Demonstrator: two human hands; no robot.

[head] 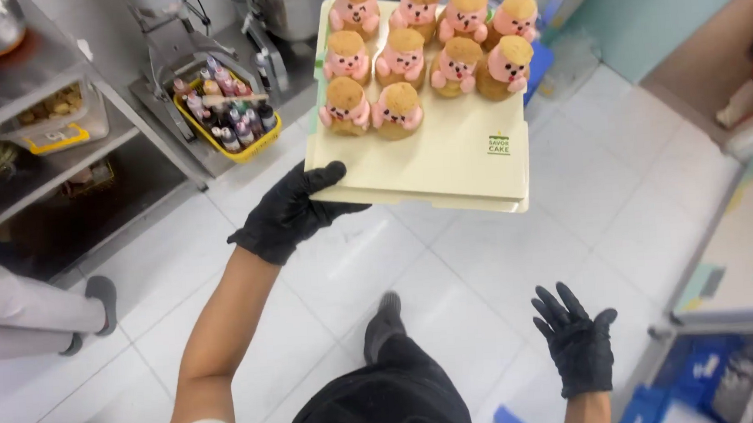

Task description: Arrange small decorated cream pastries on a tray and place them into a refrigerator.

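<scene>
The right hand (578, 337), gloved in black, is hanging spread wide and holding nothing above the white floor (450, 277). Farther out, the left hand (294, 212) is gripping the near left corner of a cream board (443, 159), which is carrying ten pink animal-shaped cakes (402, 62) along its far edge.

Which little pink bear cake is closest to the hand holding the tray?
The front-left cake, at the left end of the short row of two. It sits nearest the left hand gripping the tray corner; the others stand farther back or rightward.
</scene>
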